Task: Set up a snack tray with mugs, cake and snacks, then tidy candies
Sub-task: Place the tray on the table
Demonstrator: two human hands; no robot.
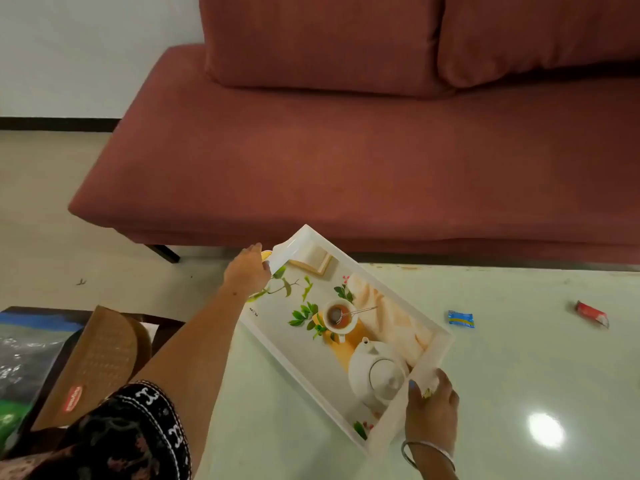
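A white rectangular tray (434, 344) with a printed picture of a teapot, a teacup and leaves lies slantwise over the left part of the pale green table (519, 393). My left hand (246, 271) grips the tray's far short end, which juts past the table's edge. At the tray's near short end my right hand (431, 407) holds the rim, thumb inside. Nothing real lies in the tray. To the right of the tray a blue-wrapped candy (460, 319) and a red-wrapped candy (592, 314) lie apart on the table.
A reddish-brown sofa (346, 161) stands just beyond the table. At lower left a brown cardboard box (100, 362) and a dark plastic bag (24, 362) rest on a low dark table. Pale floor shows at left.
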